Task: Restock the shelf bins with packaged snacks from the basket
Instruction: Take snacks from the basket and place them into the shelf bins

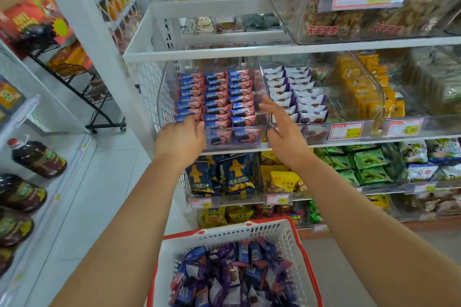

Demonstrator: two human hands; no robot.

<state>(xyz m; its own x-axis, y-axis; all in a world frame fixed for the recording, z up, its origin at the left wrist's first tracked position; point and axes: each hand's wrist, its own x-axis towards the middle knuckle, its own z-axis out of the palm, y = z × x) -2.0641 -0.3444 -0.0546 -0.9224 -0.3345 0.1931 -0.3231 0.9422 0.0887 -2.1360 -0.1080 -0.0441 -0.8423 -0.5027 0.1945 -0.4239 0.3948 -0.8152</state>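
Reaching up from below, both bare arms stretch toward a clear shelf bin (262,117) on the middle shelf (349,141). The left hand (180,138) rests at the bin's front left corner, its fingers (189,121) bent forward over the front packets; whether they pinch one I cannot tell. The right hand (282,129) stands edge-up at the bin's right wall, fingers (268,104) straight and relaxed, holding nothing.

Inside the bin, pink-and-blue snack packets (217,99) stand in three rows that run from the front lip toward the back of the shelf. Each packet lies with its long axis across the bin, left to right, its printed face tilted up and forward.

Just beside it on the right, a second bin holds white-and-purple packets (296,92) in two rows laid out the same way. Yellow packets (361,87) fill the next bin along.

Below the arms, near the bottom edge of the view, sits a white basket (287,234) with a red rim. It holds a loose heap of blue and purple packaged snacks (232,279) pointing every which way.

Dark bottles (37,158) lie on a low shelf far to the left.
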